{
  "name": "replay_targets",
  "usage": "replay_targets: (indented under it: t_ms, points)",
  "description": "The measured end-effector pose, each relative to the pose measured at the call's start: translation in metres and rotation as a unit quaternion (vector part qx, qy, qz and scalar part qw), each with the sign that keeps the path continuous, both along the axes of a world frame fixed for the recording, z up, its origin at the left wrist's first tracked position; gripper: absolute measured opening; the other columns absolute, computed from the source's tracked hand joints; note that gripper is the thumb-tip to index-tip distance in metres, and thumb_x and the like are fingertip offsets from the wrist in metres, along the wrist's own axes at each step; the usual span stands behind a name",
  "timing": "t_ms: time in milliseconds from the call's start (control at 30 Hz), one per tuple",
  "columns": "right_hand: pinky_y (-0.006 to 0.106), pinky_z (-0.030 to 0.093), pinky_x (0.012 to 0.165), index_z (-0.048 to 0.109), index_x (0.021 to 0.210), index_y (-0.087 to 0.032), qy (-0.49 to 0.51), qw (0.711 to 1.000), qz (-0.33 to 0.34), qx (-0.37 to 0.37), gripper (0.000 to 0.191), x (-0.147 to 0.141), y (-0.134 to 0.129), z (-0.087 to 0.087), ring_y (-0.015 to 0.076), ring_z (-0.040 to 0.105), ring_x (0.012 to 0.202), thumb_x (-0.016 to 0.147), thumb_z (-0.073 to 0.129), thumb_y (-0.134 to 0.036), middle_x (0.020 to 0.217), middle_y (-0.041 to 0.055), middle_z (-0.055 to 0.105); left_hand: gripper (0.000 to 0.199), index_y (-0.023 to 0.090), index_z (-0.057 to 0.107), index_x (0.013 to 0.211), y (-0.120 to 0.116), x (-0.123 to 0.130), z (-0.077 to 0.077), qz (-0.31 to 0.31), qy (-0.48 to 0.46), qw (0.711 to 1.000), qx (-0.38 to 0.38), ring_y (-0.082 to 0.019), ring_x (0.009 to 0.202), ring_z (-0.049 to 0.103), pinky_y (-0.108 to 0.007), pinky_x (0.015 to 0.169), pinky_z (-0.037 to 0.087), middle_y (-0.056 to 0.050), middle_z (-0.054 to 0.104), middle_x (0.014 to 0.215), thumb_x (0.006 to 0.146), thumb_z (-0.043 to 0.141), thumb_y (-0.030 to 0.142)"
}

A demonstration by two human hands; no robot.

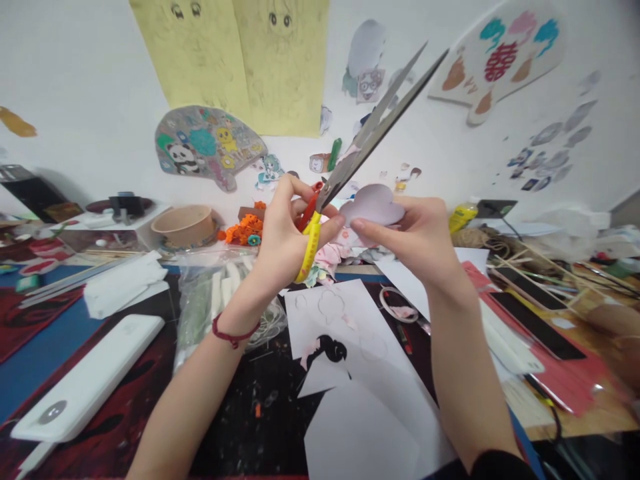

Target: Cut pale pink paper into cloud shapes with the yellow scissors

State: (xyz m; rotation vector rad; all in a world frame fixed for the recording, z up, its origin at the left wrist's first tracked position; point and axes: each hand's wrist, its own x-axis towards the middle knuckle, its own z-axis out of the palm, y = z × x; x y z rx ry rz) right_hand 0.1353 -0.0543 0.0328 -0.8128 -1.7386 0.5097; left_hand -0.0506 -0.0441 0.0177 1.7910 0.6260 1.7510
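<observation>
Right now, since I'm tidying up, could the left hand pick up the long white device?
Probably not as it stands: the left hand is taken up with the scissors. Setting those down should help, as nothing appears to lie on the long white device.

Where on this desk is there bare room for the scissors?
The scissors might lie on the dark mat between the left forearm and the white paper, though small scraps dot it. A narrower strip shows between the white device and plastic bag. Crowded: the right, around the phones, and the wall side, around the orange pieces.
</observation>
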Motion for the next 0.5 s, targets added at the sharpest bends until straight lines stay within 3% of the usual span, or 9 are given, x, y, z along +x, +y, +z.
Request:
replay_targets:
  t_ms: [200,367,500]
  points:
    - [0.028,0.034,0.055,0.066,0.065,-0.017,0.006,0.999,0.037,-0.037,0.024,0.0005,0.0044,-0.0016,0.0099,0.045,0.058,0.073,0.08,-0.035,0.06,-0.0023,0.052,0.048,0.023,0.043,0.087,0.002,0.0007,-0.0012,0.015,-0.02,0.999,0.025,-0.007,0.055,0.056,-0.021,0.048,0.043,0.005,0.068,0.074,0.068,0.087,0.026]
    - [0.027,0.024,0.054,0.052,0.055,-0.017,-0.02,0.999,0.033,0.025,0.035,0.0041,0.0051,0.0003,0.0074,0.035,0.058,0.075,0.078,-0.031,0.058,-0.0041,0.039,0.047,0.024,0.044,0.085,0.0033,0.0013,-0.002,0.019,-0.023,0.999,0.043,-0.008,0.059,0.059,-0.023,0.049,0.042,0.005,0.068,0.074,0.066,0.087,0.023]
    - [0.027,0.023,0.055,0.054,0.057,-0.016,-0.035,0.998,0.028,0.038,0.032,0.0059,0.0054,0.0004,0.007,0.033,0.058,0.077,0.075,-0.029,0.058,-0.0047,0.036,0.047,0.022,0.047,0.083,0.0049,0.0058,-0.004,0.027,-0.017,0.998,0.047,-0.007,0.058,0.057,-0.022,0.049,0.044,0.005,0.068,0.08,0.063,0.089,0.023]
